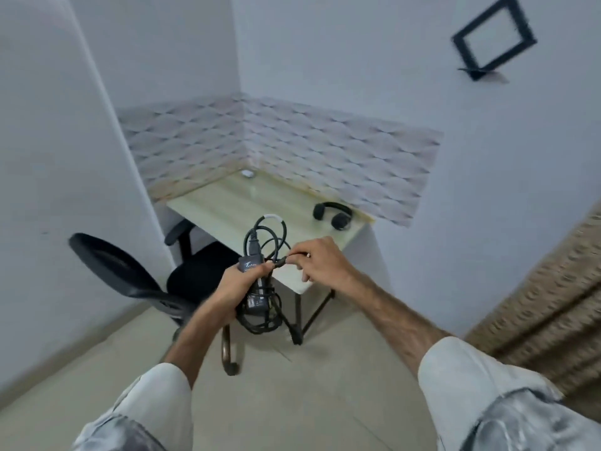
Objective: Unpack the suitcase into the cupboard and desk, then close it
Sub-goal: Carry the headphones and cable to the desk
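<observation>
The person stands facing a small pale wood-topped bench [227, 203] set into the corner of the room, both arms stretched toward it. The left hand [239, 286] is wrapped around a black rectangular power adapter brick [251, 264], fingers curled tight about its middle, so that its labelled end sticks up above the hand and its lower end shows below. A tangle of black cable [265, 231] loops up from the brick, over the near edge of the bench, and more coils hang down under the hand, in front of the bench's dark metal legs. The right hand [320, 260], just beside the left, pinches the cable's plug end between thumb and forefinger; the other fingers [305, 276] curl loosely underneath. Hands and adapter are held in the air just short of the bench's near edge.

On the bench, toward its right side against the wall, lies a pair of black over-ear headphones [333, 214]. At the far corner of the bench sits a small white object [247, 173], too blurred to make out. A black mesh-backed office chair [136, 281] stands to the left of the bench, its seat partly tucked under. Above and right of the bench, a black empty frame [494, 37] rests on a small wall shelf. A brown patterned fabric [546, 301] fills the space to the right of the bench.
</observation>
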